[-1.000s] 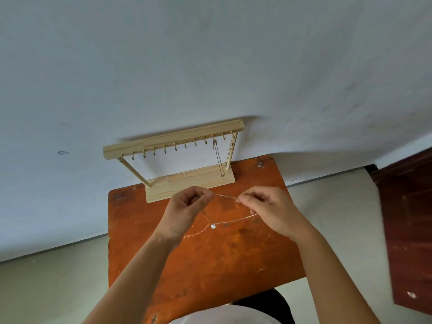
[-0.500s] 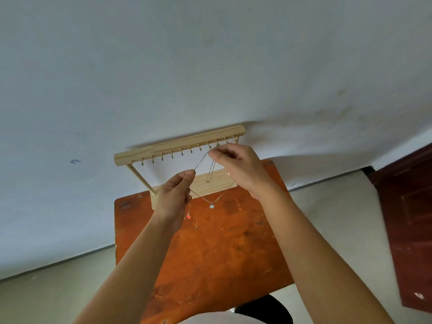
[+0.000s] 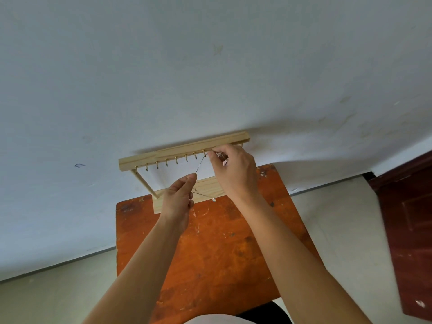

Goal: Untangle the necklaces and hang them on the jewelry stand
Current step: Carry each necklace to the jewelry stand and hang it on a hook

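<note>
I'm seeing the right hand [image 3: 233, 170] pinching the necklace [image 3: 200, 165] at the jewelry stand [image 3: 182, 149]'s hooks; the left hand [image 3: 178, 197] is pinching the chain lower down.

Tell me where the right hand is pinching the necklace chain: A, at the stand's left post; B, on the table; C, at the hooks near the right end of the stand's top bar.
C: the right hand pinches the necklace chain just under the hooks toward the right end of the jewelry stand, with the left hand holding it lower.
</note>
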Tool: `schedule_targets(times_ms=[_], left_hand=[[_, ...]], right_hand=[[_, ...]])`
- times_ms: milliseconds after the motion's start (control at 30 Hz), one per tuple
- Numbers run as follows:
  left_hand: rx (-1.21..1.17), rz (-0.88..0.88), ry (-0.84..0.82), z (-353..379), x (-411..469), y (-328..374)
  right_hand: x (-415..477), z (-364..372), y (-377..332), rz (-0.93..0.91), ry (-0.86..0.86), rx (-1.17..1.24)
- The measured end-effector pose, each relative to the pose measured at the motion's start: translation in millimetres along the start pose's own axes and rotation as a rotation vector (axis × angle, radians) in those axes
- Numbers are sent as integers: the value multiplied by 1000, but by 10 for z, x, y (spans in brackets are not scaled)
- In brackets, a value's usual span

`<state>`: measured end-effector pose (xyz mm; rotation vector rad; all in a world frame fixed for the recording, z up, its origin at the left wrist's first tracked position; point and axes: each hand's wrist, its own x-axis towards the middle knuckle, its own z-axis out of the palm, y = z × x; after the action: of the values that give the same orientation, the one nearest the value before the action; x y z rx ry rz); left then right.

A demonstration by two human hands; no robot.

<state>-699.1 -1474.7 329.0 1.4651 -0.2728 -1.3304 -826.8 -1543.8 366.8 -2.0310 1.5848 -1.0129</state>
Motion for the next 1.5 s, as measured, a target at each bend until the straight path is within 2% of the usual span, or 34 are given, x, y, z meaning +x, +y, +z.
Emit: schedule_targets(times_ms=[167, 267, 433, 667, 767, 900, 1000, 1100, 1167, 1333, 1500], left_hand=[[70, 29, 33, -17, 19, 17], [98, 44, 62, -26, 35, 52], [190, 102, 52, 28, 30, 132], [441, 195, 23, -199, 69, 206], [537, 232, -76, -404, 33, 311], [423, 197, -294, -532, -117, 551], [306, 143, -424, -529, -208, 718], [205, 73, -554, -488, -285, 838], [159, 38, -601, -446, -334, 894], [112, 47, -599, -452, -379, 950], [228, 15, -614, -482, -370, 853]], right_hand=[[-256, 126, 63, 208, 54, 453], [-391, 203, 104, 288, 100, 568], [-468, 350, 144, 392, -71, 604], [-276, 376, 249, 342, -119, 478], [-323, 319, 334, 342, -156, 452], [-503, 264, 366, 439, -218, 574], [-616, 295, 207, 516, -360, 730], [-656, 319, -78, 438, -543, 784], [-656, 285, -243, 419, -606, 801], [-725, 170, -236, 469, -617, 929], [-688, 8, -122, 532, -414, 871]])
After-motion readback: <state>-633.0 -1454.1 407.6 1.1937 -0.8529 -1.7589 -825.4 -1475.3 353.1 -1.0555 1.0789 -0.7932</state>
